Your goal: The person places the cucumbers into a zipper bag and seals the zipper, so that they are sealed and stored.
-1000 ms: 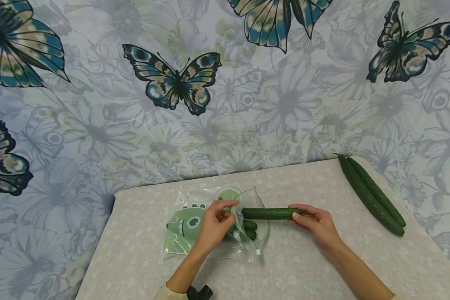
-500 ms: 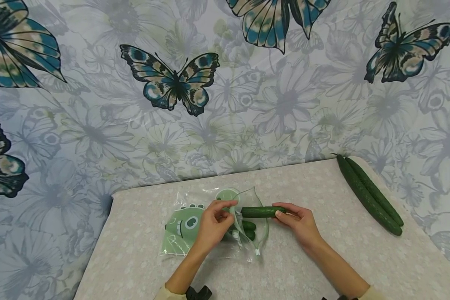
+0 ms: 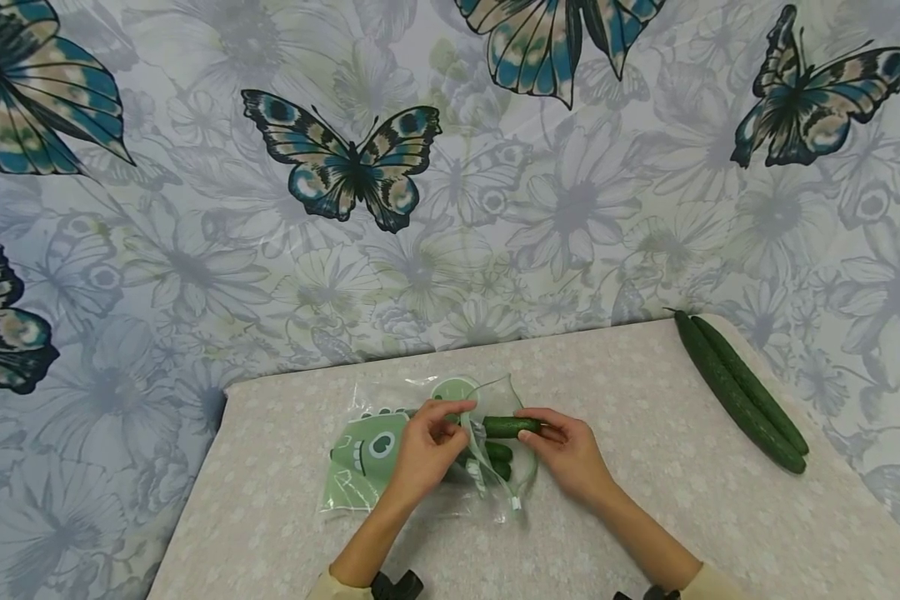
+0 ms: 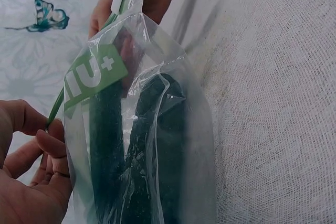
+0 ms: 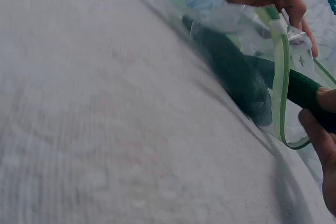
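Observation:
A clear zip bag (image 3: 450, 500) with a green cartoon monster print lies on the table, its mouth to the right. My left hand (image 3: 427, 446) pinches the upper edge of the bag's mouth between thumb and fingers, as the left wrist view also shows at the green zip strip (image 4: 54, 103). My right hand (image 3: 570, 454) grips the outer end of a cucumber (image 3: 504, 427), most of which lies inside the bag. Below it, other cucumbers (image 3: 499, 462) rest within the bag. A white slider (image 3: 516, 503) sits at the low corner of the mouth.
Two more cucumbers (image 3: 742, 392) lie side by side at the table's right edge. A pale patterned cloth covers the table (image 3: 615, 375). Behind it hangs a butterfly-print backdrop (image 3: 435, 275).
My right hand has moved left, sliding the cucumber deeper into the bag, so less of it sticks out. The left hand keeps its hold on the bag's edge.

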A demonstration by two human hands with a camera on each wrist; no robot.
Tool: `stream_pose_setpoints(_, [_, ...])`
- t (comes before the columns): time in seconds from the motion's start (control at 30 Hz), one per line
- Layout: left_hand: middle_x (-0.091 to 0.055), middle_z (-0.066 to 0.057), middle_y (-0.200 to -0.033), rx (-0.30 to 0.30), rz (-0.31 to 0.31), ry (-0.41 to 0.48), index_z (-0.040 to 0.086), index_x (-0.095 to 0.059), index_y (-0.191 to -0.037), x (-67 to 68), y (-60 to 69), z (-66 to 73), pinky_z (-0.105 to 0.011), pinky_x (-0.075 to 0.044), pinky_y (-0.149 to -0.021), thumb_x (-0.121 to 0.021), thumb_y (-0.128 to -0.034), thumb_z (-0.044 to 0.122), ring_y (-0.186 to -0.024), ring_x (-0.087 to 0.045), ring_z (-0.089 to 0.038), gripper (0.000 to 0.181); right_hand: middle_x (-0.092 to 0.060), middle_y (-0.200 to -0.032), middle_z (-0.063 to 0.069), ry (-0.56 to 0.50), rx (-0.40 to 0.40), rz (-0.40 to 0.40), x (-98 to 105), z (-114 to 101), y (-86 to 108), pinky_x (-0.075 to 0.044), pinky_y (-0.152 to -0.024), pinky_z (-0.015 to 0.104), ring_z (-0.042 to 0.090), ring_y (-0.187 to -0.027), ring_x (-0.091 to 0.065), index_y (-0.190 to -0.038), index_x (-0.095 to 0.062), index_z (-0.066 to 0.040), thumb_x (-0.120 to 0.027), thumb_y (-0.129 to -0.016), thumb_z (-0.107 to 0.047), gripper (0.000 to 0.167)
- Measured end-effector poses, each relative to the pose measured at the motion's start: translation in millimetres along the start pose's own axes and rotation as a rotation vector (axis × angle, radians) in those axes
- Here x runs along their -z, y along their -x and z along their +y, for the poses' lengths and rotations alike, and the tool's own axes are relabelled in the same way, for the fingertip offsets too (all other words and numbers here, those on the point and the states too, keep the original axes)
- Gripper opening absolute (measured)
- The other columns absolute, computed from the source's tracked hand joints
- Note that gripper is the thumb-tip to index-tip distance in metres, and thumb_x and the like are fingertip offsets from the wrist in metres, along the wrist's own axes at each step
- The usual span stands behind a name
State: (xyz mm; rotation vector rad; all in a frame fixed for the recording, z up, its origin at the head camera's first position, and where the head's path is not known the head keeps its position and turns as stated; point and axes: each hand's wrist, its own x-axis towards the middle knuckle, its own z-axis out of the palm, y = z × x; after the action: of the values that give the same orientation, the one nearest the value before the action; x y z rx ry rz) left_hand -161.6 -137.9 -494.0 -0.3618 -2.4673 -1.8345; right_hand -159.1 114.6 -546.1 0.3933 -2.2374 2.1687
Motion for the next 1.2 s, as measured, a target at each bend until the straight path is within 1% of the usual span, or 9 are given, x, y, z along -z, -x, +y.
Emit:
stream_pose_setpoints(0.17, [-0.063, -0.022, -0.117, 0.000, -0.013, 0.006, 0.011, -0.078, -0.131, -0.7, 0.7, 1.7, -0.018, -0.049, -0.069, -0.067, -0.0935, -0.003, -0.077, -0.063, -0.008, 0.041, -0.081, -0.114, 0.007, 0.313, 0.142, -0.020, 4.6, -1.6, 0.1, -0.064, -0.081, 0.023, 0.011, -0.094, -0.080, -0.129, -0.076, -0.010, -0.082, -0.096, -0.021, 0.035])
stream_pose_setpoints(0.27, [-0.064, -0.019, -0.117, 0.004, -0.017, 0.005, 0.011, -0.078, -0.131, -1.0, 0.9, 0.0, -0.018, -0.050, -0.070, -0.067, -0.0936, -0.002, -0.079, -0.063, -0.008, 0.041, -0.082, -0.110, 0.005, 0.411, 0.166, -0.061, 10.4, -4.4, -0.1, -0.064, -0.079, 0.025, 0.011, -0.089, -0.080, -0.127, -0.076, -0.012, -0.084, -0.094, -0.019, 0.035])
stream_pose_setpoints(0.43, [-0.064, -0.021, -0.116, -0.003, -0.015, 0.013, 0.011, -0.078, -0.129, -1.0, 0.6, -3.6, -0.018, -0.050, -0.069, -0.067, -0.0925, -0.003, -0.078, -0.063, -0.008, 0.041, -0.080, -0.115, 0.000, 0.578, 0.214, -0.122, 13.8, -6.6, -0.2, -0.064, -0.079, 0.025, 0.005, -0.089, -0.076, -0.127, -0.075, -0.018, -0.084, -0.093, -0.014, 0.035])
stream_pose_setpoints(0.57, [-0.064, -0.020, -0.116, -0.002, -0.012, 0.001, 0.012, -0.079, -0.129, -0.4, 0.3, -3.4, -0.018, -0.050, -0.069, -0.067, -0.0924, -0.003, -0.078, -0.063, -0.007, 0.041, -0.078, -0.113, -0.003, 0.736, 0.310, -0.084, 10.2, -5.8, 0.7, -0.062, -0.081, 0.028, 0.006, -0.092, -0.072, -0.125, -0.075, -0.017, -0.084, -0.094, -0.015, 0.033])
stream_pose_setpoints(0.73, [-0.066, -0.014, -0.118, 0.003, -0.009, -0.008, 0.014, -0.079, -0.129, -0.4, -0.2, -2.0, -0.018, -0.050, -0.069, -0.067, -0.0926, -0.002, -0.080, -0.065, -0.008, 0.042, -0.076, -0.113, -0.004, 0.849, 0.443, 0.008, 6.6, -3.7, 1.3, -0.060, -0.085, 0.036, 0.013, -0.104, -0.066, -0.123, -0.077, -0.016, -0.086, -0.091, -0.017, 0.033])
stream_pose_setpoints(0.83, [-0.066, -0.013, -0.118, 0.002, -0.006, -0.004, 0.015, -0.080, -0.128, -0.6, -0.7, -1.5, -0.017, -0.051, -0.070, -0.067, -0.0920, -0.003, -0.080, -0.066, -0.009, 0.042, -0.076, -0.112, -0.004, 0.862, 0.496, 0.043, 6.2, -2.4, 1.0, -0.058, -0.083, 0.036, 0.014, -0.102, -0.064, -0.122, -0.078, -0.015, -0.087, -0.090, -0.017, 0.034])
stream_pose_setpoints(0.9, [-0.067, -0.012, -0.118, 0.002, -0.005, -0.005, 0.015, -0.080, -0.128, -0.9, -0.7, -1.2, -0.017, -0.051, -0.070, -0.067, -0.0921, -0.002, -0.081, -0.066, -0.008, 0.042, -0.077, -0.110, -0.005, 0.832, 0.487, 0.058, 6.1, -0.7, 0.7, -0.058, -0.081, 0.035, 0.012, -0.100, -0.064, -0.122, -0.079, -0.016, -0.087, -0.089, -0.018, 0.034])
stream_pose_setpoints(1.07, [-0.067, -0.011, -0.118, 0.005, -0.002, -0.015, 0.013, -0.080, -0.128, -2.4, -0.9, -0.4, -0.017, -0.051, -0.070, -0.068, -0.0923, -0.001, -0.081, -0.067, -0.008, 0.040, -0.080, -0.109, -0.005, 0.624, 0.400, 0.104, 3.5, 3.7, -1.6, -0.058, -0.080, 0.036, 0.009, -0.096, -0.067, -0.121, -0.082, -0.016, -0.087, -0.090, -0.018, 0.032])
stream_pose_setpoints(1.2, [-0.067, -0.012, -0.117, 0.005, -0.004, -0.006, 0.010, -0.079, -0.129, -3.5, -1.6, -1.0, -0.017, -0.051, -0.070, -0.068, -0.0928, -0.002, -0.081, -0.067, -0.007, 0.040, -0.081, -0.109, -0.006, 0.484, 0.360, 0.130, -2.1, 6.2, -4.8, -0.059, -0.081, 0.038, 0.008, -0.094, -0.068, -0.121, -0.083, -0.017, -0.086, -0.091, -0.019, 0.029])
